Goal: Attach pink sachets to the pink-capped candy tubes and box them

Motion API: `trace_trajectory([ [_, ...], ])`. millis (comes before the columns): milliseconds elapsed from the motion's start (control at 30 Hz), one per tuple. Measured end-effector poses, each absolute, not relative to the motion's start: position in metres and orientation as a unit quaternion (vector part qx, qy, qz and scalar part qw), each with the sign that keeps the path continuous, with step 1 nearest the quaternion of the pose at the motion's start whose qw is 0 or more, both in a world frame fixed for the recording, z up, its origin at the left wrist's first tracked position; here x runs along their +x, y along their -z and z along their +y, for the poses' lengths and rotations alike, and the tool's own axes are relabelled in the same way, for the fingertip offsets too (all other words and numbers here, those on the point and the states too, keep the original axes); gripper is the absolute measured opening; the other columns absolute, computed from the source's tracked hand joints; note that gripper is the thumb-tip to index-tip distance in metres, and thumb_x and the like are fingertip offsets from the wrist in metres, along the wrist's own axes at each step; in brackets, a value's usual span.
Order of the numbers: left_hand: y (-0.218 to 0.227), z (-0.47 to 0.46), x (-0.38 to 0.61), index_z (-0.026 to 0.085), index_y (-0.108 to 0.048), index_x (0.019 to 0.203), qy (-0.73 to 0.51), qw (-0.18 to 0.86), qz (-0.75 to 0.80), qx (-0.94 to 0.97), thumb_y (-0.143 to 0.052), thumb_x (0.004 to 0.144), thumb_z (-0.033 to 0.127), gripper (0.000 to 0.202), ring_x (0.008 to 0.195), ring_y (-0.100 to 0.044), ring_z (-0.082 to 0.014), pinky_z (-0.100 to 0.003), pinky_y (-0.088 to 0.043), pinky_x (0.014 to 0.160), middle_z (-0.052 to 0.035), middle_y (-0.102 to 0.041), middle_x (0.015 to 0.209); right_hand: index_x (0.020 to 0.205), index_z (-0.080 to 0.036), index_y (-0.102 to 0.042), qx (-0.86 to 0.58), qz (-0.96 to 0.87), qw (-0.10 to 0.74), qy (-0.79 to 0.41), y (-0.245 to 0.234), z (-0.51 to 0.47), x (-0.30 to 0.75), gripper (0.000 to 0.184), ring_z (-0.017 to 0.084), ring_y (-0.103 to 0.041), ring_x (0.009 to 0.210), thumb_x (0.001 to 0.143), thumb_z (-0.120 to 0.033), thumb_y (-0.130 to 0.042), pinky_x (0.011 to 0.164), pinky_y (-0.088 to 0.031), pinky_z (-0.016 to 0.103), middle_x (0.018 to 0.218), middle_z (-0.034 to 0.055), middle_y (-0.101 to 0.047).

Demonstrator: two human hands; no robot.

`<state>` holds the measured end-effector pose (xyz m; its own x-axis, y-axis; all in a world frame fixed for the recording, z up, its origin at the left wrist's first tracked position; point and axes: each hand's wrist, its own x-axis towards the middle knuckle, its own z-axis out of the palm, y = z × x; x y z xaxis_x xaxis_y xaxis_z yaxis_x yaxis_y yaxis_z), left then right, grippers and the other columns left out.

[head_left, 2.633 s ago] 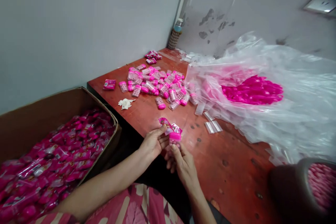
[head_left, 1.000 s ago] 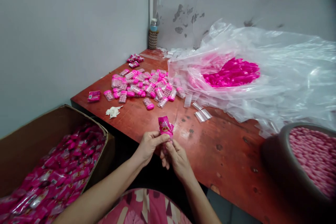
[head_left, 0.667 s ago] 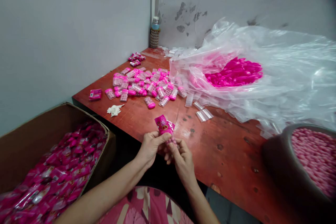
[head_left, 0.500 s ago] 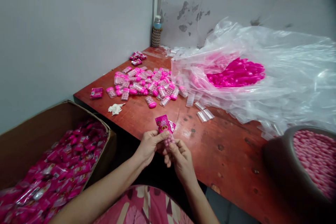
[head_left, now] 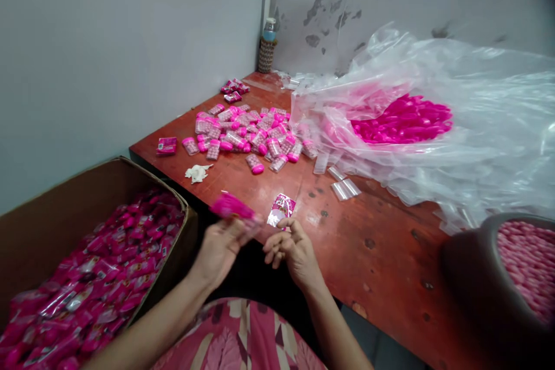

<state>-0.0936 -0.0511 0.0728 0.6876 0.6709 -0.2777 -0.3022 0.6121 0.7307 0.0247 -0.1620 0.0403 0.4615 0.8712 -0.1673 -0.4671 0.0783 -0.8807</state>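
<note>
My left hand [head_left: 223,245] pinches a filled pink packet [head_left: 232,208], blurred with motion, just above the near table edge and beside the cardboard box [head_left: 93,185]. My right hand [head_left: 291,248] holds a flat pink-and-silver wrapper [head_left: 281,209] by its lower edge, fingers curled. The two hands are a short gap apart. A pile of pink-capped candy containers [head_left: 247,133] lies farther back on the red table [head_left: 381,254].
The cardboard box at left holds several pink packets [head_left: 91,289]. A big clear plastic bag [head_left: 477,144] with pink caps [head_left: 403,121] covers the right. A dark bowl of pink candies [head_left: 524,266] sits at the near right. Small clear pieces [head_left: 344,188], a white scrap [head_left: 197,172] and a bottle [head_left: 266,46] are on the table.
The hands, together on one packet before, have parted. The left hand has swung the filled packet leftward towards the box; the right hand now holds a flat wrapper.
</note>
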Motion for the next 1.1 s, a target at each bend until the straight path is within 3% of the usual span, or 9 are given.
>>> trace_trajectory([
  [67, -0.075, -0.034, -0.113, 0.015, -0.065, 0.081, -0.409, 0.804, 0.293, 0.317, -0.062, 0.067, 0.047, 0.035, 0.091, -0.06, -0.0227, -0.038, -0.046, 0.084, -0.0073, -0.067, 0.089, 0.088, -0.022, -0.04, -0.515, -0.194, 0.699, -0.455, -0.041, -0.165, 0.033, 0.03, 0.012, -0.058, 0.044, 0.075, -0.043, -0.056, 0.036, -0.039, 0.016, 0.062, -0.0006, -0.064],
  [133, -0.07, -0.023, -0.122, 0.014, -0.063, 0.097, -0.452, 0.753, 0.317, 0.358, -0.052, 0.07, 0.056, 0.051, 0.094, -0.059, -0.0249, -0.042, -0.043, 0.087, -0.0105, -0.067, 0.094, 0.083, -0.02, -0.043, -0.554, -0.17, 0.699, -0.418, -0.04, -0.168, 0.042, 0.024, 0.01, -0.056, 0.043, 0.079, -0.041, -0.053, 0.037, -0.039, 0.016, 0.06, -0.0014, -0.062],
  [233, -0.054, -0.021, -0.105, 0.017, -0.06, 0.105, -0.365, 0.643, 0.323, 0.591, -0.055, 0.074, 0.044, 0.042, 0.102, -0.055, -0.0255, -0.044, -0.037, 0.093, -0.0114, -0.062, 0.108, 0.077, -0.02, -0.044, -0.589, -0.153, 0.697, -0.379, -0.037, -0.171, 0.052, 0.021, 0.009, -0.054, 0.043, 0.08, -0.04, -0.051, 0.038, -0.038, 0.015, 0.059, -0.0021, -0.06],
  [333, -0.036, -0.028, -0.061, 0.022, -0.056, 0.112, -0.265, 0.432, 0.225, 0.832, -0.054, 0.077, 0.036, 0.038, 0.118, -0.042, -0.0243, -0.045, -0.023, 0.102, -0.0077, -0.053, 0.121, 0.077, -0.02, -0.046, -0.605, -0.156, 0.69, -0.366, -0.036, -0.173, 0.054, 0.021, 0.008, -0.053, 0.044, 0.08, -0.039, -0.052, 0.039, -0.039, 0.016, 0.061, -0.0019, -0.061],
  [400, -0.025, -0.032, -0.034, 0.023, -0.054, 0.114, -0.223, 0.313, 0.176, 0.907, -0.054, 0.078, 0.035, 0.039, 0.122, -0.034, -0.0265, -0.049, -0.017, 0.103, -0.0074, -0.05, 0.124, 0.077, -0.019, -0.047, -0.614, -0.161, 0.683, -0.361, -0.037, -0.176, 0.054, 0.02, 0.008, -0.053, 0.044, 0.08, -0.038, -0.053, 0.039, -0.038, 0.016, 0.061, -0.0019, -0.061],
  [500, -0.012, -0.035, -0.01, 0.024, -0.057, 0.11, -0.19, 0.218, 0.151, 0.945, -0.051, 0.08, 0.032, 0.032, 0.122, -0.034, -0.0273, -0.051, -0.019, 0.101, -0.0065, -0.05, 0.125, 0.076, -0.019, -0.049, -0.632, -0.163, 0.67, -0.354, -0.038, -0.181, 0.054, 0.02, 0.008, -0.052, 0.045, 0.079, -0.038, -0.053, 0.04, -0.038, 0.016, 0.061, -0.0023, -0.06],
  [733, -0.005, -0.036, -0.009, 0.023, -0.062, 0.099, -0.224, 0.222, 0.134, 0.94, -0.048, 0.082, 0.024, 0.023, 0.121, -0.037, -0.0258, -0.05, -0.021, 0.101, -0.0039, -0.059, 0.114, 0.073, -0.018, -0.052, -0.687, -0.196, 0.632, -0.3, -0.036, -0.178, 0.064, 0.021, 0.011, -0.055, 0.053, 0.078, -0.038, -0.053, 0.05, -0.043, 0.021, 0.065, -0.0001, -0.061],
  [900, -0.005, -0.038, -0.015, 0.023, -0.063, 0.099, -0.309, 0.264, 0.116, 0.906, -0.047, 0.082, 0.019, 0.024, 0.116, -0.043, -0.0227, -0.047, -0.025, 0.101, -0.0038, -0.063, 0.108, 0.097, -0.02, -0.05, -0.709, -0.189, 0.645, -0.214, -0.026, -0.159, 0.066, 0.03, 0.016, -0.059, 0.074, 0.074, -0.036, -0.06, 0.063, -0.047, 0.028, 0.084, 0.0034, -0.062],
  [1100, -0.023, -0.048, -0.025, 0.024, -0.057, 0.111, -0.337, 0.383, 0.136, 0.85, -0.052, 0.079, 0.023, 0.033, 0.113, -0.046, -0.0221, -0.041, -0.032, 0.099, -0.0057, -0.057, 0.117, 0.099, -0.022, -0.045, -0.613, -0.171, 0.717, -0.283, -0.037, -0.15, 0.072, 0.032, 0.01, -0.053, 0.051, 0.073, -0.031, -0.061, 0.047, -0.044, 0.022, 0.066, -0.0051, -0.056],
])
